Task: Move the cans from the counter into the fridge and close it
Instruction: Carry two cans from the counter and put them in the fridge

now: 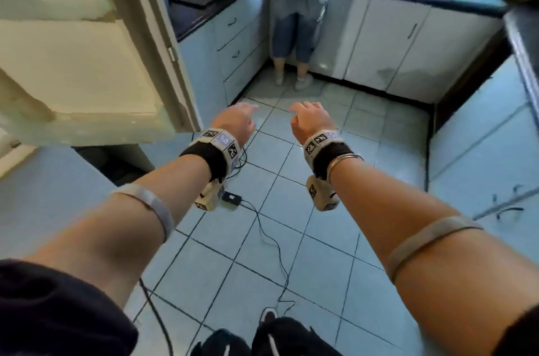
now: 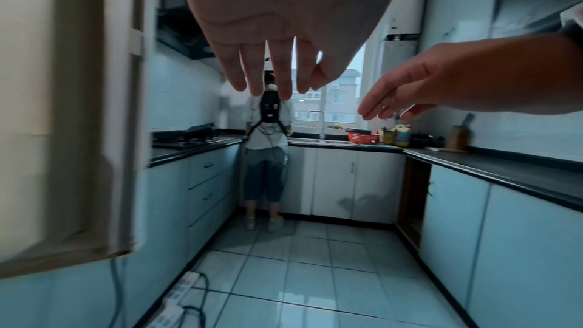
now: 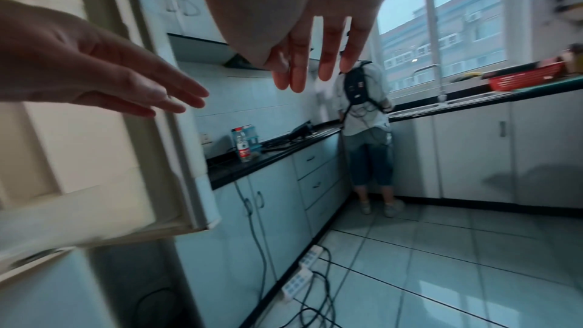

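- Both hands, left hand (image 1: 234, 122) and right hand (image 1: 310, 122), hang empty with fingers relaxed, beside the open fridge door (image 1: 87, 64).
- No cans visible; likely light, rigid, slick, best gripped round the middle.

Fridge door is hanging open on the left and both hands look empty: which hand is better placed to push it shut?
Left, probably. The left hand is open, holds nothing and hangs nearest the fridge door edge. The right hand is equally free but farther from the door, so it would have to cross over.
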Tool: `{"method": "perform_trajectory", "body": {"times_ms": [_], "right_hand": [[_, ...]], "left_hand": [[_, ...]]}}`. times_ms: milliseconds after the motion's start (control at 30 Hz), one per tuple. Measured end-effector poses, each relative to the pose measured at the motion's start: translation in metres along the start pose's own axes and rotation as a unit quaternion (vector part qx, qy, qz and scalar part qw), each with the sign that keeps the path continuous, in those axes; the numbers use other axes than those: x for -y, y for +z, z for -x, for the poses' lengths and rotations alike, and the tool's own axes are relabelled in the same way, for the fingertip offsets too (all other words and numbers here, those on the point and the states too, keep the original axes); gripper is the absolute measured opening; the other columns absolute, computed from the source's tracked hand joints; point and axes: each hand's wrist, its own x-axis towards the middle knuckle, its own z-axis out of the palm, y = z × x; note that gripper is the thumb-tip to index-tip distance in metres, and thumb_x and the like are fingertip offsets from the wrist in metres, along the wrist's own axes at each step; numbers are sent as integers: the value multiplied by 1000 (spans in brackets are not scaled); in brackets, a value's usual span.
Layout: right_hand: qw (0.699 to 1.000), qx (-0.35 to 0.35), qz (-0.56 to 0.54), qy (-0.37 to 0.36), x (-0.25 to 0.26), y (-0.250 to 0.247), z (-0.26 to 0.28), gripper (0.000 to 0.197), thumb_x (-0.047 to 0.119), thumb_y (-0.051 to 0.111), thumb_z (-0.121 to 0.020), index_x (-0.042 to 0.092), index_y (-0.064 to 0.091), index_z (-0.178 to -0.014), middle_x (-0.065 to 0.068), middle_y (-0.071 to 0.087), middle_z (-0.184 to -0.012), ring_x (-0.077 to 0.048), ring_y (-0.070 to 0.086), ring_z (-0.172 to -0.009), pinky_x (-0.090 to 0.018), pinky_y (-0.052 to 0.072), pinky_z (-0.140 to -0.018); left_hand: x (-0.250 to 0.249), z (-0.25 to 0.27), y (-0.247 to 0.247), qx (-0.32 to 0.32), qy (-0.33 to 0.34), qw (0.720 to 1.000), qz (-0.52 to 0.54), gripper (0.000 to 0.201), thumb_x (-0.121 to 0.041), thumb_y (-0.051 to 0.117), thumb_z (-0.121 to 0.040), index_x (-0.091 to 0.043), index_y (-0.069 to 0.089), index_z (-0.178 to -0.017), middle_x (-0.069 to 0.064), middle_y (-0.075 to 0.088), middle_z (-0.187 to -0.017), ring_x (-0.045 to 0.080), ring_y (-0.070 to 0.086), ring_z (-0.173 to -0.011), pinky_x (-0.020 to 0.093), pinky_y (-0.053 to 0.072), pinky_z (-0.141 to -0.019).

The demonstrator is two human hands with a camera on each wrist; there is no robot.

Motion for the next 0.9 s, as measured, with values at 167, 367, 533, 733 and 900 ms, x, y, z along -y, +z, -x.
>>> {"method": "perform_trajectory", "body": {"times_ms": [167, 367, 533, 733, 900], "right_hand": [[995, -20, 24, 95, -82, -14, 14, 36, 13, 44, -92, 17, 58, -125, -4, 60, -126, -27, 49, -118, -34, 41, -95], [976, -38, 48, 208, -170, -36, 45, 34, 15, 44, -92, 17, 59, -122, -4, 61, -123, -26, 51, -115, -37, 44, -94], [952, -54, 67, 295, -242, -62, 63, 34, 15, 45, -91, 15, 60, -122, -8, 61, -123, -29, 51, -116, -34, 41, -95], [914, -74, 89, 389, -335, -86, 65, 30, 19, 44, -93, 16, 62, -116, -9, 64, -118, -31, 53, -110, -36, 43, -92], [881, -92, 86, 455, -405, -108, 59, 31, 16, 43, -92, 16, 61, -117, -7, 63, -120, -31, 52, -113, -35, 43, -95]], "left_hand": [[-77, -52, 29, 19, 98, 995, 1, 46, -14, 42, -93, -12, 41, -138, 9, 45, -143, 24, 43, -130, 33, 32, -106], [-169, -97, 67, 29, 215, 976, 19, 43, -17, 45, -93, -15, 46, -135, 7, 52, -137, 25, 51, -122, 37, 43, -101], [-251, -130, 91, 49, 306, 951, 12, 43, -18, 43, -94, -18, 44, -137, 7, 51, -137, 26, 51, -122, 35, 42, -99], [-352, -194, 125, 87, 392, 916, 18, 44, -18, 42, -93, -19, 43, -137, 5, 48, -140, 25, 49, -125, 37, 42, -102], [-437, -245, 151, 123, 447, 886, 20, 44, -19, 42, -93, -20, 44, -137, 3, 47, -141, 23, 47, -127, 35, 41, -101]]}}
